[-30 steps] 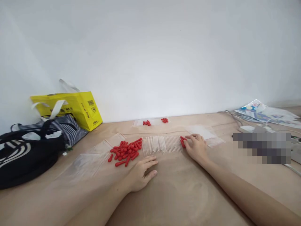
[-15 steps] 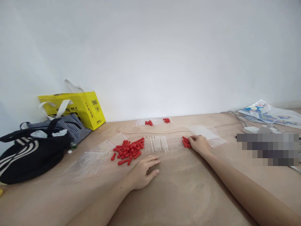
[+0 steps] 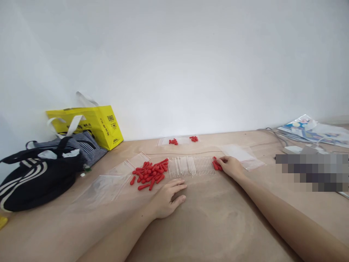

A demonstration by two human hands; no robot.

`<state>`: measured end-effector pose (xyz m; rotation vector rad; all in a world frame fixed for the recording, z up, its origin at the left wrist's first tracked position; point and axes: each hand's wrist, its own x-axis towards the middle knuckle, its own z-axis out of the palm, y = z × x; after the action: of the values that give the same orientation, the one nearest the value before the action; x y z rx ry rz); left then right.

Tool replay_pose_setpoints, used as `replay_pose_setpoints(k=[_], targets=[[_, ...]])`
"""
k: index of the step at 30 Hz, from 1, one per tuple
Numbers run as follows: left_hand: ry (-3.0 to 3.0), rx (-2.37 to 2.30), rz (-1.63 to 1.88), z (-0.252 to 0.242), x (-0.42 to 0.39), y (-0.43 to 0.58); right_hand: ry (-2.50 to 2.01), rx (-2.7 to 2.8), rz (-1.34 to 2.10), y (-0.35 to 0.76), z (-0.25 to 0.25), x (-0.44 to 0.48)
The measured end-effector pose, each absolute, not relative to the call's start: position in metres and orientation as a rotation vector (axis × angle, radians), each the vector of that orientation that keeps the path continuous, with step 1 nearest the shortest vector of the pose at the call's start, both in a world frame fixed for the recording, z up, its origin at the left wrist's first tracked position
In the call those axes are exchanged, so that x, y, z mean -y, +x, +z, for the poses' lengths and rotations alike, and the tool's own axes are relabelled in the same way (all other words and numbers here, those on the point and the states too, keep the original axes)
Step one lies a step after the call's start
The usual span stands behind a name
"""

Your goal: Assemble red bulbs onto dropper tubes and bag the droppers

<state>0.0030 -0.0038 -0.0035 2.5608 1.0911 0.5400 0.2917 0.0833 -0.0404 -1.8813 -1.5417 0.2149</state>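
A row of thin clear dropper tubes [image 3: 188, 166] lies side by side on the wooden table. A heap of red rubber bulbs [image 3: 149, 173] sits at the row's left end. My left hand [image 3: 169, 198] rests on the table in front of the tubes, fingers stretched and apart, holding nothing. At the row's right end, my right hand [image 3: 230, 166] has its fingertips closed at a small group of red rubber bulbs [image 3: 216, 164]. It seems to pinch one of them; the fingers partly hide the group.
Clear zip bags [image 3: 102, 187] lie left of the heap, and another bag [image 3: 242, 155] lies behind my right hand. Near the wall is a bag with red bulbs [image 3: 173, 142] on it. A yellow bag [image 3: 109, 127] and a black bag [image 3: 35, 182] stand left; cables and packets [image 3: 311, 129] lie right.
My right fingertips have shifted slightly towards the small red group and cover more of it. My left hand stays in place. The whole view has moved a little.
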Motion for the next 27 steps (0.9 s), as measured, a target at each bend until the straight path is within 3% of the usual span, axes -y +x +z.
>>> replay_pose_setpoints(k=[7,12,27], targets=[[2.702,-1.505,0.973,-0.009,-0.015,0.004,-1.786,1.477,0.246,0.289,-0.040,-0.083],[2.637,-1.817,0.860,-0.011,-0.032,0.004,-1.674,1.496,0.291,0.285,-0.038,-0.080],[2.666,-1.924,0.743,-0.003,-0.035,0.014,-1.515,1.544,0.384,0.283,-0.036,-0.077]])
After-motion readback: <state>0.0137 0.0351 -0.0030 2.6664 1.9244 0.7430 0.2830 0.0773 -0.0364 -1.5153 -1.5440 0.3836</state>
